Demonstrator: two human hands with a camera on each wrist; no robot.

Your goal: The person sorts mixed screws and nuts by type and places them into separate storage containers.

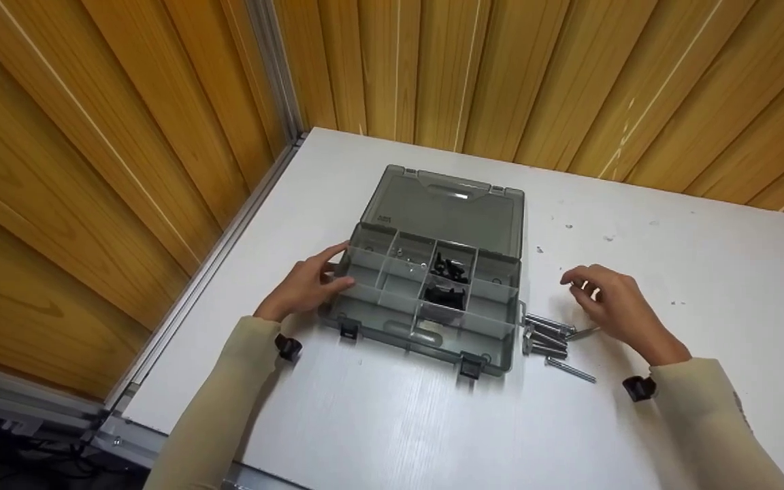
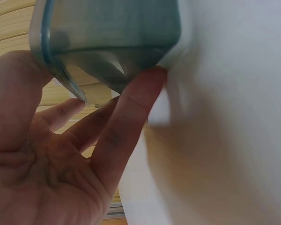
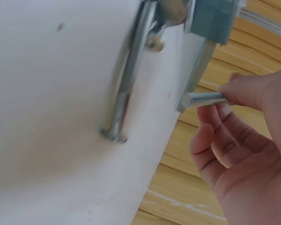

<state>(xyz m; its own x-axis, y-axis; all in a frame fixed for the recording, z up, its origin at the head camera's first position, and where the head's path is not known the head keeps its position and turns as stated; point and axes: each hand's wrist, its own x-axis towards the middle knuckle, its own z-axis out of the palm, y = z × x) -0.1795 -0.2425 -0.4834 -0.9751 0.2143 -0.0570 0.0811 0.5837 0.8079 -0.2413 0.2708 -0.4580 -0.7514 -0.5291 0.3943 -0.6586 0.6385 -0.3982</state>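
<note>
A grey translucent compartment box (image 1: 375, 309) lies on the white table, its lid (image 1: 443, 207) laid back. My left hand (image 1: 307, 282) grips the box's left side, thumb against the edge. In the left wrist view, the box wall (image 2: 112, 28) sits between thumb and fingers. Out to the right, my right hand (image 1: 610, 306) is raised over the table, beside a pile of silver bolts (image 1: 547, 337). Between its thumb and fingers it pinches a silver bolt (image 3: 203, 99); only part of the shank shows. One loose bolt (image 1: 570, 369) lies in front of the pile.
Black small parts (image 1: 450, 267) fill two middle compartments, and tiny clear pieces (image 1: 412, 262) lie in another. Two black latches (image 1: 470, 365) jut from the box's front. Wood-panelled walls (image 1: 460, 75) stand behind and left of the table (image 1: 399, 415).
</note>
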